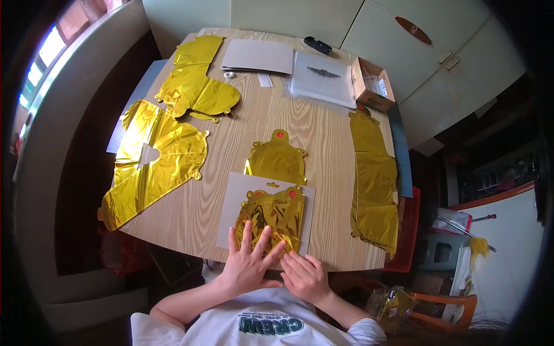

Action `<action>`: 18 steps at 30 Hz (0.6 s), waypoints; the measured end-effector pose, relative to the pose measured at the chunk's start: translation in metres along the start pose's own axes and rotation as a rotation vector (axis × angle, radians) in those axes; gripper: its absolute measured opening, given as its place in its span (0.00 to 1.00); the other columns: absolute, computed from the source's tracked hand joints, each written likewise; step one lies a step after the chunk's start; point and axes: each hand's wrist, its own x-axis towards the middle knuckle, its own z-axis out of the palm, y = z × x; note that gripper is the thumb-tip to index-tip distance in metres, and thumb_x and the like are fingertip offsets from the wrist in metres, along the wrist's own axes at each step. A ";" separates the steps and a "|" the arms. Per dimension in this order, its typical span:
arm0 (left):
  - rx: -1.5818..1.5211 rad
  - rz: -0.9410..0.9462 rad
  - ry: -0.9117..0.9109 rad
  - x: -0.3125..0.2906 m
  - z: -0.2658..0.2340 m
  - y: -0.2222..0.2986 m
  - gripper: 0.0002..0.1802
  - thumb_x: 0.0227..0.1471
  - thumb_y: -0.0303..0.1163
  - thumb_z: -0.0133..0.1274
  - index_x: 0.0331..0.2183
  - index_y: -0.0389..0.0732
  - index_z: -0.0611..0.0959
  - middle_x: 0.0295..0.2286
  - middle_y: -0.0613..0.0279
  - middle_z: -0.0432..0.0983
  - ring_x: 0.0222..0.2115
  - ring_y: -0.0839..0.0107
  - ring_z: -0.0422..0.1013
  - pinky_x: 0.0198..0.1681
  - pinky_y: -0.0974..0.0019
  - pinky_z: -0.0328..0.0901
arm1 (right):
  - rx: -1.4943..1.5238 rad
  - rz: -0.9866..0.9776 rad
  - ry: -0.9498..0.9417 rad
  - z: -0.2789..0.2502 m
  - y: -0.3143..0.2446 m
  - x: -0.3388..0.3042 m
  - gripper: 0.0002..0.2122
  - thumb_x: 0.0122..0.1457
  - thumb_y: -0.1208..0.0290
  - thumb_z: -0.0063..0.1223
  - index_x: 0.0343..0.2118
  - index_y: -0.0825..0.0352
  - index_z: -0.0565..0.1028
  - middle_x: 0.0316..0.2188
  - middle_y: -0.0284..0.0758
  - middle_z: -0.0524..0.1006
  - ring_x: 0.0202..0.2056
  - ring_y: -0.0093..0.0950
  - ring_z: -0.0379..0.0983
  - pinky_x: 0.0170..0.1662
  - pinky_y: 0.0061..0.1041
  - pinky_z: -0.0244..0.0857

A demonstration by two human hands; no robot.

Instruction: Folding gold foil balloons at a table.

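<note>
My left hand (249,259) lies flat with fingers spread on the near end of a folded gold foil balloon (271,214), which rests on a grey card (233,199) at the table's front edge. My right hand (304,277) sits beside it, fingers curled down on the balloon's near right corner and the table edge. Just beyond lies another small gold foil balloon (277,160) with a red dot on its tab.
On the wooden table (323,132) lie large gold foil balloons at the left (156,161), far left (196,83) and right (375,179). At the back are a grey card (258,56), a clear plastic sleeve (323,78), an open cardboard box (372,83) and a black object (318,45).
</note>
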 end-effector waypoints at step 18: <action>0.053 -0.127 -0.011 -0.023 0.000 -0.035 0.65 0.41 0.79 0.39 0.58 0.26 0.61 0.60 0.37 0.53 0.64 0.46 0.46 0.63 0.38 0.37 | -0.035 0.087 0.084 -0.009 0.006 -0.003 0.13 0.53 0.66 0.55 0.42 0.61 0.81 0.42 0.29 0.79 0.50 0.26 0.72 0.55 0.36 0.57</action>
